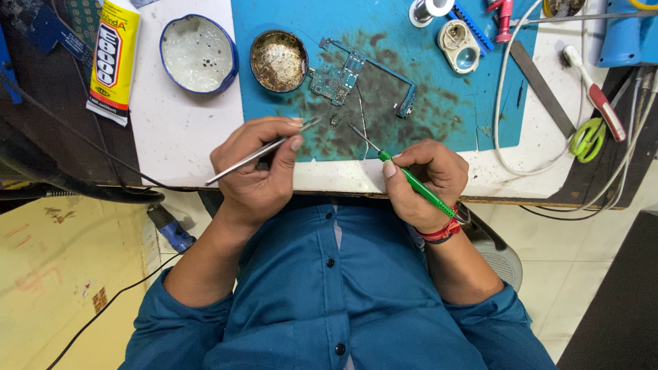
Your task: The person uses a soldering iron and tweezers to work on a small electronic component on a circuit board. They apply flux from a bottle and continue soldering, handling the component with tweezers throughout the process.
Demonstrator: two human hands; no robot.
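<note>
Closest, my left hand (257, 168) grips metal tweezers (264, 151); my right hand (425, 179) grips a green screwdriver (411, 179), circuit board (336, 79) beyond both.

The left hand (257, 171) pinches slim silver metal tweezers (264, 151), tips near a tiny part on the stained blue rubber mat (439, 103); the right hand (425, 181) grips a green-handled thin-tipped tool (404, 175) pointed at the same spot. Beyond lies a bare teal phone circuit board (339, 79) beside a round rusty metal tin (278, 60) on the white desk (178, 123)
</note>
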